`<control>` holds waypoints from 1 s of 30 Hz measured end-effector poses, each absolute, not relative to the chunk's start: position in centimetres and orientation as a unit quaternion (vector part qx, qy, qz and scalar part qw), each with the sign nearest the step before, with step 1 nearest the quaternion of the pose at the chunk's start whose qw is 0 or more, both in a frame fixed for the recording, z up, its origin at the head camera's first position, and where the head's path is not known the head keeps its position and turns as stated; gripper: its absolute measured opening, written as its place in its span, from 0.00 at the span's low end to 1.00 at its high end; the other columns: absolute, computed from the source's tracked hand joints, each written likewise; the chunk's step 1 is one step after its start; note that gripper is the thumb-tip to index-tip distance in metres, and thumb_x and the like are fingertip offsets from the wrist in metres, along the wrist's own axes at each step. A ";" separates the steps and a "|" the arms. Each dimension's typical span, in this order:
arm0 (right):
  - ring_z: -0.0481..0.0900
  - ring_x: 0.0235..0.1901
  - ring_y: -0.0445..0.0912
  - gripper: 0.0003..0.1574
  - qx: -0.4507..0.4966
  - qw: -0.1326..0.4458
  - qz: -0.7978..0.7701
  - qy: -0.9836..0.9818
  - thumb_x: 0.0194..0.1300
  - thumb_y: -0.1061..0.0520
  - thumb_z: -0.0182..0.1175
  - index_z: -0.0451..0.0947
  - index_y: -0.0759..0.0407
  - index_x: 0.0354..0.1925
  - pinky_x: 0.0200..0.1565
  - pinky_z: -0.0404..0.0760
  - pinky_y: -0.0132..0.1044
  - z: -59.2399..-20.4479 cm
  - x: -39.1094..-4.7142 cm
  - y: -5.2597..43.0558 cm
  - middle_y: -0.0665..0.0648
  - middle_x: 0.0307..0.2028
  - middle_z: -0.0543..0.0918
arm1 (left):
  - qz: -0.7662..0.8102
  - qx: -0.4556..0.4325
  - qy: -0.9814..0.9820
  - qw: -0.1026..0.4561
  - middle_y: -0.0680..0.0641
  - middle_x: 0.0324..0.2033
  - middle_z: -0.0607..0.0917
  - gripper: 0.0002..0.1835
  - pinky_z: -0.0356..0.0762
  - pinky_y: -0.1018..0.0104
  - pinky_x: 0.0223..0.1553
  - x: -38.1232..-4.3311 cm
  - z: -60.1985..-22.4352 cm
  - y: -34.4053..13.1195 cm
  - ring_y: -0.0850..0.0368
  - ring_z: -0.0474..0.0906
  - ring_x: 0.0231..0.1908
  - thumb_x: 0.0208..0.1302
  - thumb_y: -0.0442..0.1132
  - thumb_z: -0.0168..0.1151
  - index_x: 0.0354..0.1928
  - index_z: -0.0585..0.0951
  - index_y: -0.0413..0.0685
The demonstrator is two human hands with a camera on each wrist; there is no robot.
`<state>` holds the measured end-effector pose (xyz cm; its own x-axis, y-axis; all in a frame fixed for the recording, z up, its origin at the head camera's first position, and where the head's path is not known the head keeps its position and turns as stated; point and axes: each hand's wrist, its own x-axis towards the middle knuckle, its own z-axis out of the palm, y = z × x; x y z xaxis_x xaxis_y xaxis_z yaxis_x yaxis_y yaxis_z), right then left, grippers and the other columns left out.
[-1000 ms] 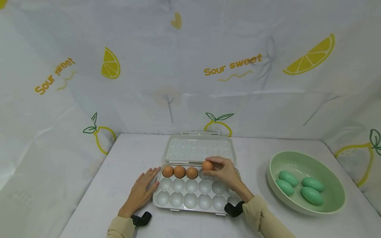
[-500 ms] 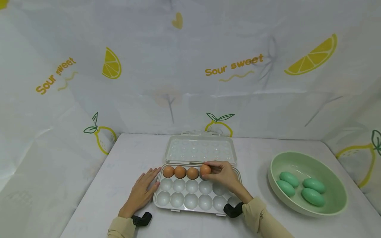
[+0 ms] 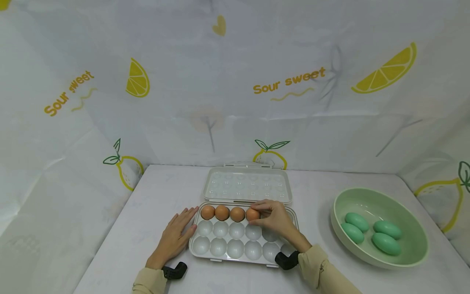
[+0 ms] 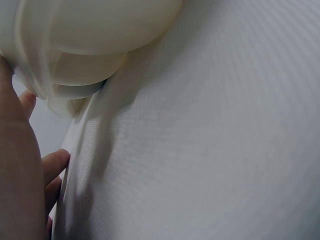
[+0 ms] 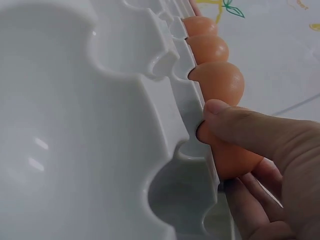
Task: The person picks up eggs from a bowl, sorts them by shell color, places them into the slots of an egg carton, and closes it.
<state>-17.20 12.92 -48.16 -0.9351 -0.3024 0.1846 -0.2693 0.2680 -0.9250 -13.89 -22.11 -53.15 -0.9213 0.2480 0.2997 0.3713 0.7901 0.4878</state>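
In the head view a white egg tray [image 3: 235,231] with rows of round hollows lies on the table, its lid [image 3: 247,184] folded back behind it. Three brown eggs [image 3: 222,212] sit side by side in the far row, from the left end. My right hand [image 3: 276,219] pinches a fourth brown egg [image 5: 231,156] between thumb and fingers, down in the hollow beside them. My left hand [image 3: 175,233] lies with straight fingers against the tray's left edge; in the left wrist view its fingers [image 4: 56,164] touch the cloth beside the tray's underside.
To the right stands a pale green bowl [image 3: 411,253] with several green eggs [image 3: 386,243] in it. A white cloth [image 3: 176,114] with lemon prints rises behind the table [image 3: 161,188].
My right hand has brought the egg down and slightly left into the far row's hollow, beside the other three, and still holds it. My left hand has stayed in place.
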 end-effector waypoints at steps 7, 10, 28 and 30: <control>0.88 0.52 0.61 0.26 -0.188 -0.021 -0.535 0.824 0.44 0.66 0.82 0.89 0.68 0.45 0.53 0.89 0.36 -48.1 -17.1 12.9 0.67 0.47 0.90 | -0.277 -0.168 -0.939 0.115 0.43 0.70 0.77 0.30 0.60 0.38 0.76 -13.9 -53.2 -22.1 0.39 0.68 0.74 0.73 0.47 0.60 0.75 0.70 0.59; 0.89 0.49 0.56 0.26 -0.192 -0.042 -0.510 0.837 0.42 0.64 0.83 0.90 0.66 0.44 0.51 0.89 0.33 -48.1 -17.1 12.9 0.64 0.44 0.91 | -0.277 -0.171 -0.938 0.116 0.43 0.70 0.77 0.30 0.60 0.38 0.75 -13.9 -53.2 -22.1 0.39 0.68 0.74 0.73 0.47 0.60 0.75 0.70 0.59; 0.88 0.50 0.62 0.29 -0.212 -0.023 -0.531 0.820 0.44 0.66 0.82 0.87 0.72 0.47 0.51 0.90 0.40 -48.0 -17.1 12.9 0.69 0.47 0.90 | -0.273 -0.165 -0.941 0.114 0.43 0.71 0.76 0.30 0.60 0.38 0.75 -13.9 -53.2 -22.1 0.39 0.68 0.74 0.73 0.47 0.59 0.75 0.69 0.59; 0.88 0.50 0.62 0.29 -0.217 -0.033 -0.517 0.828 0.44 0.65 0.82 0.87 0.71 0.47 0.51 0.90 0.40 -48.0 -17.1 12.9 0.68 0.46 0.90 | -0.274 -0.165 -0.941 0.114 0.43 0.71 0.76 0.30 0.60 0.38 0.75 -13.9 -53.3 -22.1 0.39 0.68 0.74 0.73 0.47 0.59 0.75 0.69 0.59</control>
<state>-17.08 12.92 -48.02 -0.9041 -0.3242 0.2784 -0.3924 0.3717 -0.8413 -13.86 -22.09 -53.25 -0.9196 0.2474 0.3051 0.3725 0.7958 0.4775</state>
